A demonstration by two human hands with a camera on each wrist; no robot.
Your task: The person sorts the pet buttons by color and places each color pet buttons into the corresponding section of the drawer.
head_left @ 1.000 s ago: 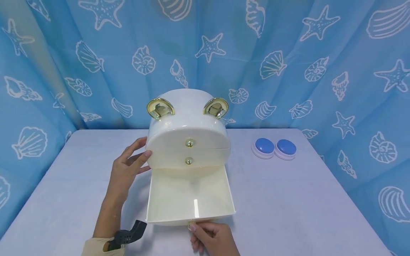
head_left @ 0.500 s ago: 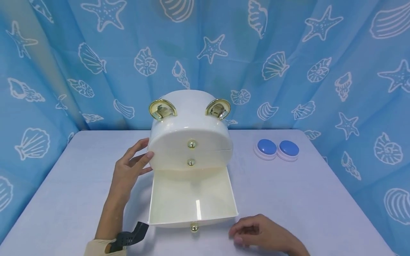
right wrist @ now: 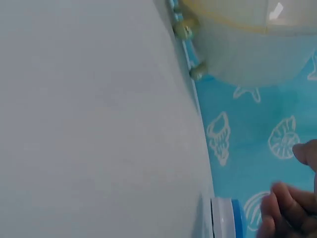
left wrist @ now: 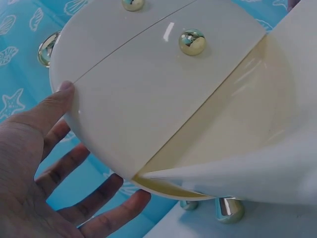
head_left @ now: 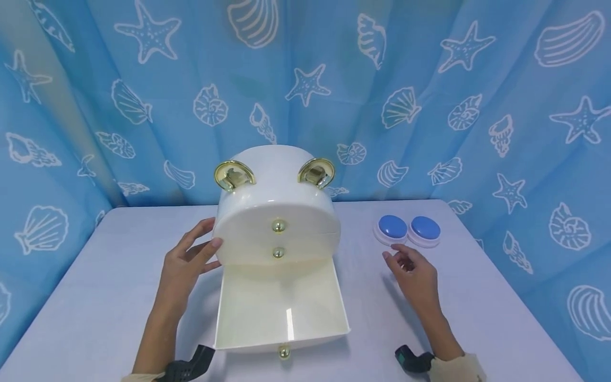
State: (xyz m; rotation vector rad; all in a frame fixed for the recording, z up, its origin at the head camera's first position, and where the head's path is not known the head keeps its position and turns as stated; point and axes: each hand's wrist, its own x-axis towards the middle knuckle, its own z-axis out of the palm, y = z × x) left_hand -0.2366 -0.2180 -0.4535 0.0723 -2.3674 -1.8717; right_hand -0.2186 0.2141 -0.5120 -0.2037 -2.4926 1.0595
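A white rounded storage box with gold ears and gold knobs stands mid-table. Its bottom drawer is pulled out with nothing inside. My left hand rests against the box's left side, thumb at the front edge; in the left wrist view its fingers are straight and spread along the curved side. My right hand holds nothing, its fingers loosely bent, just in front of two round white pieces with blue domed tops. These are the left blue-topped piece and the right blue-topped piece.
A pale cloth covers the table. Behind it hangs a blue curtain with white shells and starfish. The drawer juts toward the front with its gold knob. Gold feet lift the box.
My right hand has let go of the bottom drawer's knob and moved right, then forward to the blue-topped pieces. My left hand has stayed at the box, and the drawer remains pulled out.
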